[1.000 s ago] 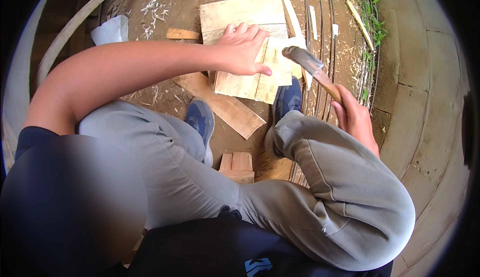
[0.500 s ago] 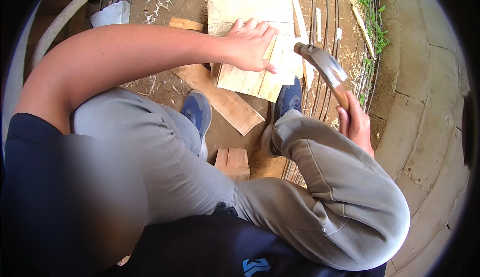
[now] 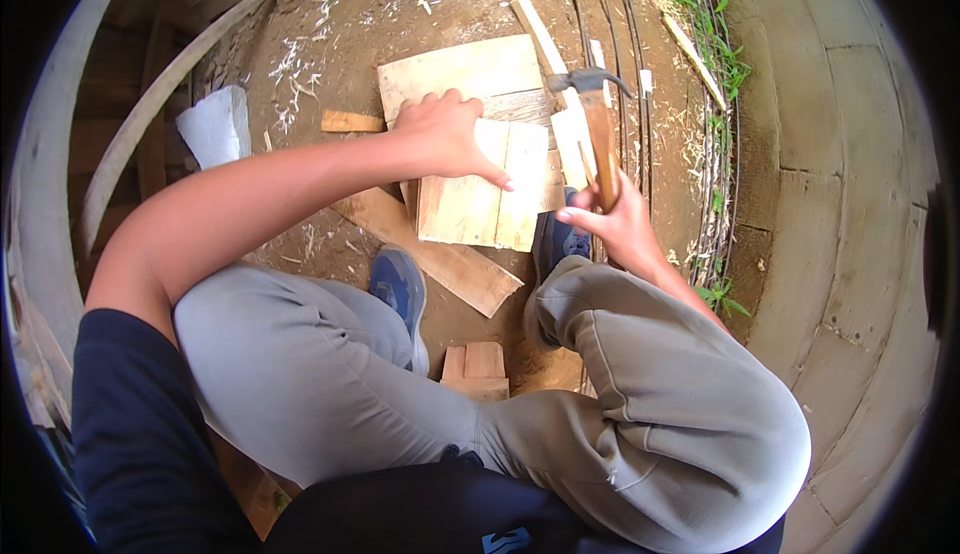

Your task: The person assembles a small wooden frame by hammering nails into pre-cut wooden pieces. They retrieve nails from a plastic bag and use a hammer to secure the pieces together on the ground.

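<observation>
Pale wooden boards lie together as a small panel (image 3: pixel 470 214) in front of my feet. It overlaps a larger wooden panel (image 3: pixel 460 69) at its far side. My left hand (image 3: pixel 445 139) rests across the small panel, its fingers spread and the thumb reaching over the face. To the right, my right hand (image 3: pixel 620 224) is wrapped round the lower wooden handle of a claw hammer (image 3: pixel 600 139). The hammer's metal head is up beside the panels' right edge, apart from the wood. Whether a nail is there cannot be made out.
A loose plank (image 3: pixel 465 274) slants below the panels, and short wood blocks (image 3: pixel 475 369) sit between my legs. Thin rods (image 3: pixel 630 44) run along the right, before a paved strip (image 3: pixel 810 204). A whitish block (image 3: pixel 215 126) lies left, among scattered shavings.
The hammer has swung from a leftward tilt to nearly upright, and my right hand has moved left. My left hand and the panels appear lower and further left as the view shifts.
</observation>
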Demonstrator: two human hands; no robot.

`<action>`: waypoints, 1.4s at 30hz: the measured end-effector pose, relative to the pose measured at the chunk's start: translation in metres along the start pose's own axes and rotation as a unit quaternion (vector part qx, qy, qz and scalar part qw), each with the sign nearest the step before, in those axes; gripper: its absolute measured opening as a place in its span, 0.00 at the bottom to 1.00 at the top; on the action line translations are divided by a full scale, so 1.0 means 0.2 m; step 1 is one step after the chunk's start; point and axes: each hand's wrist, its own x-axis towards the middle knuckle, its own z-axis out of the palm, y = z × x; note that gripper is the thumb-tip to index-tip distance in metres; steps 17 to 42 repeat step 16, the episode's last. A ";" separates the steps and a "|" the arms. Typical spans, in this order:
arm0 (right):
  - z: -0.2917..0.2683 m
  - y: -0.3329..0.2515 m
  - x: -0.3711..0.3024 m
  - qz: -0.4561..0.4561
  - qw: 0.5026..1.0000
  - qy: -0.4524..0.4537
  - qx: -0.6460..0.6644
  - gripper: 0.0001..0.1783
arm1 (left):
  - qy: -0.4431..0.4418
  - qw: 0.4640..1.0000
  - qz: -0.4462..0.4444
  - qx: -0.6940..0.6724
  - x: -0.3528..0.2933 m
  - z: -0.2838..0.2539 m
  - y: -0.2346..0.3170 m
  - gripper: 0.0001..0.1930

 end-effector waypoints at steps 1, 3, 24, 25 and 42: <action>0.03 0.04 0.03 -0.051 0.998 0.038 0.012 0.38 | 0.048 0.999 0.014 -0.023 0.02 0.01 0.02 0.66; 0.12 0.09 0.13 -0.049 0.997 0.030 0.046 0.44 | 0.138 0.988 -0.006 -0.069 0.02 0.13 -0.05 0.68; 0.21 0.04 0.22 -0.087 0.986 0.065 0.125 0.37 | 0.119 0.958 -0.052 -0.254 0.01 0.14 -0.09 0.67; 0.21 0.04 0.22 -0.087 0.986 0.065 0.125 0.37 | 0.119 0.958 -0.052 -0.254 0.01 0.14 -0.09 0.67; 0.21 0.04 0.22 -0.087 0.986 0.065 0.125 0.37 | 0.119 0.958 -0.052 -0.254 0.01 0.14 -0.09 0.67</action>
